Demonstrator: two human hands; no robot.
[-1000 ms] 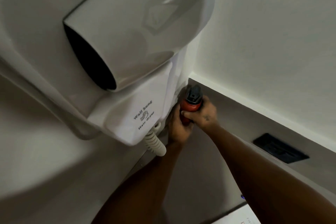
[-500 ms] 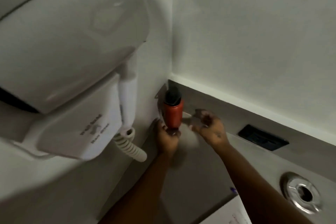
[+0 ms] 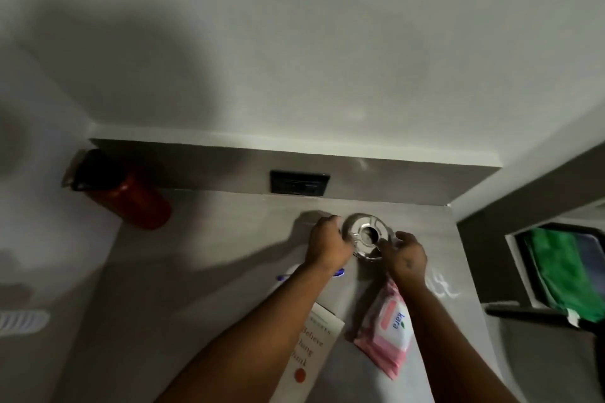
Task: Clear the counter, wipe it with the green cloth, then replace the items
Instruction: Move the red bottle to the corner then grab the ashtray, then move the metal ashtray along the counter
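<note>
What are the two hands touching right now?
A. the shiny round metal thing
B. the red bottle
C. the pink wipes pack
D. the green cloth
A: the left hand and the right hand sit on either side of the shiny round metal thing on the counter, while the red bottle, pink wipes pack and green cloth lie untouched.

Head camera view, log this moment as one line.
both hands on round glass ashtray | red bottle with black cap in counter corner | green cloth off counter, right
</note>
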